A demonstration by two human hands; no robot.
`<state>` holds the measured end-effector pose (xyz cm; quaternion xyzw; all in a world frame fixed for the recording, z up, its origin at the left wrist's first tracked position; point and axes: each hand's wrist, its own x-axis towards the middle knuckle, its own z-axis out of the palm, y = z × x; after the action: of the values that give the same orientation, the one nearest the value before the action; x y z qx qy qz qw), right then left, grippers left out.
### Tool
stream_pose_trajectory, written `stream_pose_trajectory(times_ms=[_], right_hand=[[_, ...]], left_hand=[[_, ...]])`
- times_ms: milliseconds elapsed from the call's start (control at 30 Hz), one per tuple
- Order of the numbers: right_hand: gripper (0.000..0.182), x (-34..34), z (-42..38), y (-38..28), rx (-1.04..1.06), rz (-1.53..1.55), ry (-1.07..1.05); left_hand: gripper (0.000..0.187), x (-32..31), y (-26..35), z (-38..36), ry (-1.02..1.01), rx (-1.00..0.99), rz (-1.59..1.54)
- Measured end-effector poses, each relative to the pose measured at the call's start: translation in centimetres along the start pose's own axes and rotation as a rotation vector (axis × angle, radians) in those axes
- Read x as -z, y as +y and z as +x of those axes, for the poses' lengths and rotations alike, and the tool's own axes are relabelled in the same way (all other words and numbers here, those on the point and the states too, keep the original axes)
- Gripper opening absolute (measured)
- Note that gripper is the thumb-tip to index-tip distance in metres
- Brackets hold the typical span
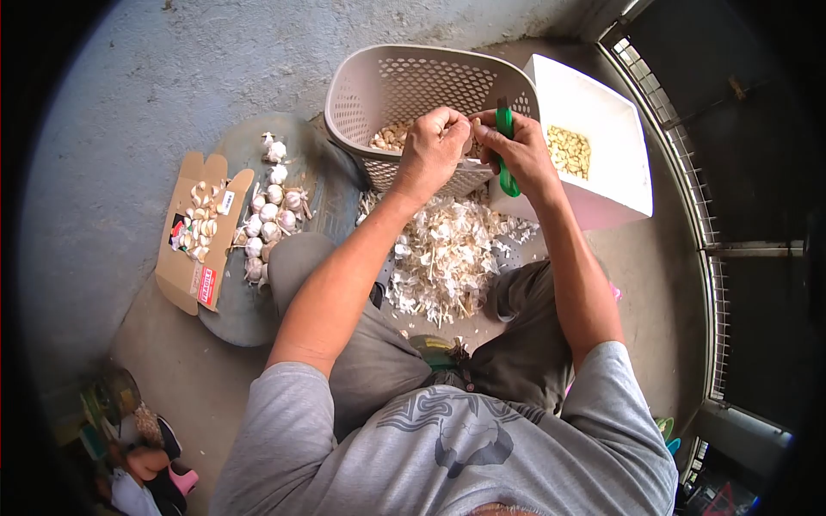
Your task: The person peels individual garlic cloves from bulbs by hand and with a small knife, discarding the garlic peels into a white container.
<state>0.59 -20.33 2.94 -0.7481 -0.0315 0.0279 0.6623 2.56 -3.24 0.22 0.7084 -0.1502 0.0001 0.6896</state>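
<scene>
In the head view, the person sits on the concrete floor point(155, 77) with knees spread, both hands raised together toward twelve o'clock, over the near rim of a beige perforated basket point(404, 86). The left hand point(433, 148) is curled shut, its fingertips pinched on a small garlic clove point(474, 129) that is mostly hidden between the two hands. The right hand point(519, 153) is clamped on a green-handled knife point(506, 146), whose handle runs down across the palm; the blade tip sits at the clove, though the exact contact cannot be made out. Inside the basket, just beyond the left hand, lies a layer of unpeeled cloves point(391, 136). At about one o'clock, touching the basket's side, stands a white box point(602, 163) holding pale peeled cloves point(570, 151). Directly below the hands, between the knees, spreads a heap of papery white garlic skins point(443, 254). At about nine o'clock, well apart from the hands, whole garlic bulbs point(268, 211) lie in a cluster on a dark mat point(245, 314), and just beside them an opened cardboard box point(198, 232) carries more loose cloves.
</scene>
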Motion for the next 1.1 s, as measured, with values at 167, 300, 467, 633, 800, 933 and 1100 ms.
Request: stream_pose_trajectory(times_ms=[167,300,467,633,800,933,1100], right_hand=[[0.018,-0.4,-0.2,0.1,0.035,-0.081,0.002],[0.019,-0.6,-0.4,-0.1,0.056,-0.130,0.013],[0.019,-0.4,-0.4,0.2,0.048,-0.112,-0.003],[0.020,-0.6,-0.7,0.2,0.046,-0.139,0.004],[0.019,-0.5,-0.5,0.1,0.027,-0.019,0.012],[0.018,-0.5,-0.5,0.1,-0.006,-0.042,-0.005],[0.014,-0.6,0.0,1.3,-0.056,0.178,0.008]], left_hand=[[0.018,0.2,0.2,-0.1,-0.038,-0.023,0.092],[0.017,0.3,0.1,0.0,-0.051,0.038,-0.057],[0.017,0.5,0.0,0.1,-0.044,0.035,-0.027],[0.018,0.1,0.1,-0.2,0.034,-0.124,0.205],[0.020,0.3,0.6,-0.2,0.032,-0.063,0.096],[0.022,0.3,0.2,-0.1,0.054,-0.076,0.183],[0.020,0.2,-0.3,-0.1,0.043,-0.013,0.016]])
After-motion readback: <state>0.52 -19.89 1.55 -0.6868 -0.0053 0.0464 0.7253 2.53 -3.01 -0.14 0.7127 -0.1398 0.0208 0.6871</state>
